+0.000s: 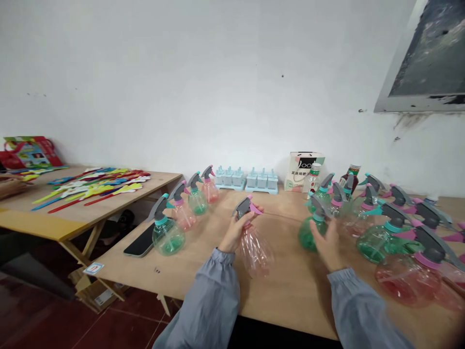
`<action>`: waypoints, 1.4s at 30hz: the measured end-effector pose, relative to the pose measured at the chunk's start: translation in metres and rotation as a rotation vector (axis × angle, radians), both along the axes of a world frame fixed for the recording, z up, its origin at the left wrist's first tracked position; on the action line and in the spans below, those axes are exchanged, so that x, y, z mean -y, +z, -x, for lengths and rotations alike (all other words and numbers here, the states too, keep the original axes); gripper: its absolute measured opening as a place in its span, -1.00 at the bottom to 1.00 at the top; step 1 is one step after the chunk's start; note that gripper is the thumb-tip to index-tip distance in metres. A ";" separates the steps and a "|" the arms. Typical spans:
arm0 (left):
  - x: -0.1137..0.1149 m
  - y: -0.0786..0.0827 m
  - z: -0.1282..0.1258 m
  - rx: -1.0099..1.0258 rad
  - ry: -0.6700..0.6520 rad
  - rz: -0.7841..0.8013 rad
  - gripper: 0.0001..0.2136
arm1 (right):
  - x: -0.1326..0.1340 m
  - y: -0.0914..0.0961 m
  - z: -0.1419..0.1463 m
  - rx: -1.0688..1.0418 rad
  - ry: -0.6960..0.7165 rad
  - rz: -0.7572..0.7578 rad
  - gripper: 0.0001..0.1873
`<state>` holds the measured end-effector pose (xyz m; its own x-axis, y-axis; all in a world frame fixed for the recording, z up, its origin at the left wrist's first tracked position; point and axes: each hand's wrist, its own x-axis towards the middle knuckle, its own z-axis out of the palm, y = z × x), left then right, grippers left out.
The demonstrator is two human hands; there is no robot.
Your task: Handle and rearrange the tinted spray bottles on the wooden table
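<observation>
My left hand [237, 231] grips the neck of a pink see-through spray bottle [255, 249] with a grey trigger head, held just above the wooden table [286, 286]. My right hand [327, 242] reaches with spread fingers to a green spray bottle [308, 233] with a teal collar and touches its side. Both sleeves are grey-blue.
A row of green and pink spray bottles [183, 209] stands at the left beside a black phone [140, 241]. Several more bottles [395, 232] crowd the right. Light-blue ice-pop moulds [247, 179] and a small carton [301, 170] sit by the wall. A second table [47, 213] at the left holds coloured sticks.
</observation>
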<state>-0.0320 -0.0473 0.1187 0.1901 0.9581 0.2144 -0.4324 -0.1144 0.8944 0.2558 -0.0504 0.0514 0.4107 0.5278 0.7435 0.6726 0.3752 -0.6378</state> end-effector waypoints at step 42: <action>0.018 0.009 0.002 -0.083 0.046 -0.059 -0.66 | -0.006 -0.025 0.045 -0.056 0.333 0.070 -0.22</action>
<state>-0.0338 -0.0652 0.1280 0.1658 0.9524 0.2560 -0.3498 -0.1859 0.9182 0.2112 -0.0442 0.0266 0.2465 0.6885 0.6821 0.4834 0.5226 -0.7023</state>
